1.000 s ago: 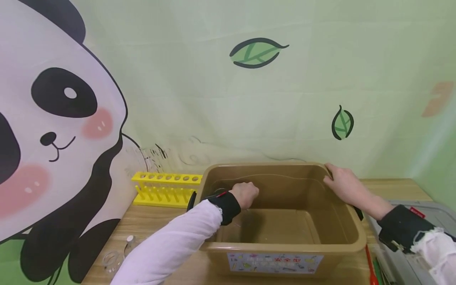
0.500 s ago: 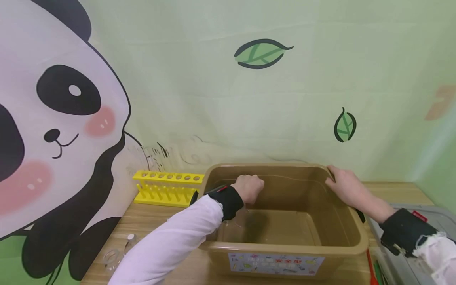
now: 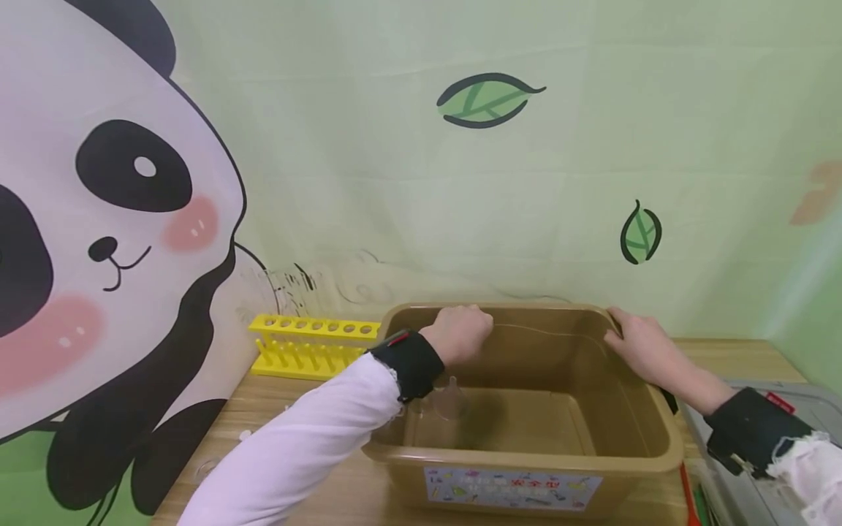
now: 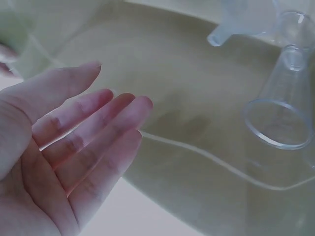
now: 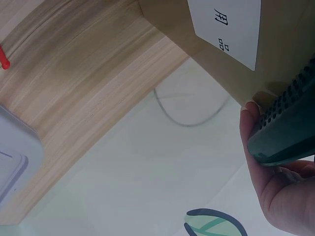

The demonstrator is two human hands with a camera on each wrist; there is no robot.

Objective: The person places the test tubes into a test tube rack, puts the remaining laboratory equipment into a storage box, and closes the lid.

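A brown plastic bin (image 3: 559,462) with a printed label stands on the wooden table. My left hand (image 3: 459,332) is over its back left part; in the left wrist view that hand (image 4: 86,147) has loosely extended fingers and holds nothing. Inside the bin, near its left side, are a clear funnel (image 4: 246,19) and a clear conical flask (image 4: 280,103). My right hand (image 3: 647,347) grips the bin at its back right corner. In the right wrist view its fingers curl about the dark handle (image 5: 290,128) on the bin's side.
A yellow test tube rack (image 3: 312,347) stands left of the bin. Clear glassware (image 3: 207,471) lies at front left, partly behind the sleeve. A grey lid (image 3: 783,416) and a red-handled tool (image 3: 687,493) lie at right. A printed cloth (image 3: 368,183) hangs behind.
My left hand has risen from inside the bin toward its back rim, and the funnel inside shows more plainly. The right hand keeps its place on the bin.
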